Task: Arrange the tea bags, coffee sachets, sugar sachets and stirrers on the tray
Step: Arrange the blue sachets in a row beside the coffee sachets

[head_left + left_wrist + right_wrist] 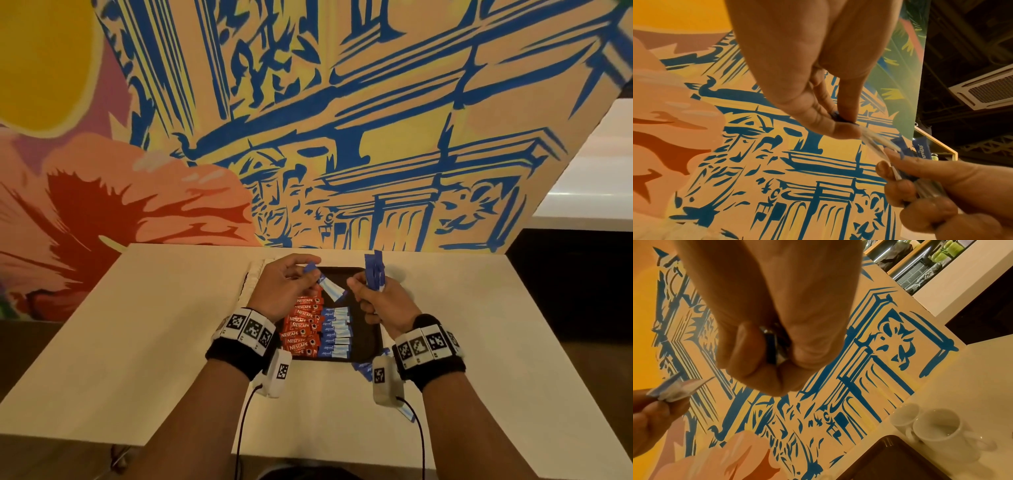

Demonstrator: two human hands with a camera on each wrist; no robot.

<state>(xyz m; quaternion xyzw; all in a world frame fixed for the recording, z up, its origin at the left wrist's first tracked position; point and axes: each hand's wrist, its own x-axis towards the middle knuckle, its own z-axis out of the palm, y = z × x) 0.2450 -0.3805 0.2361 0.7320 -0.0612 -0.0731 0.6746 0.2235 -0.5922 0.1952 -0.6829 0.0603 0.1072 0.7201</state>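
Overhead, left hand (281,282) pinches one blue-white sugar sachet (329,286); right hand (380,301) clutches a blue bundle (374,270).

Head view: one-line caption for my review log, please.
Left hand pinches one blue-and-white sachet above the dark rectangular tray; right hand grips a bundle of blue sachets.

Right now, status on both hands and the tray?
Left hand pinches one blue sachet over the tray. Right hand holds a blue bundle. Red and blue rows laid; nothing blocking.
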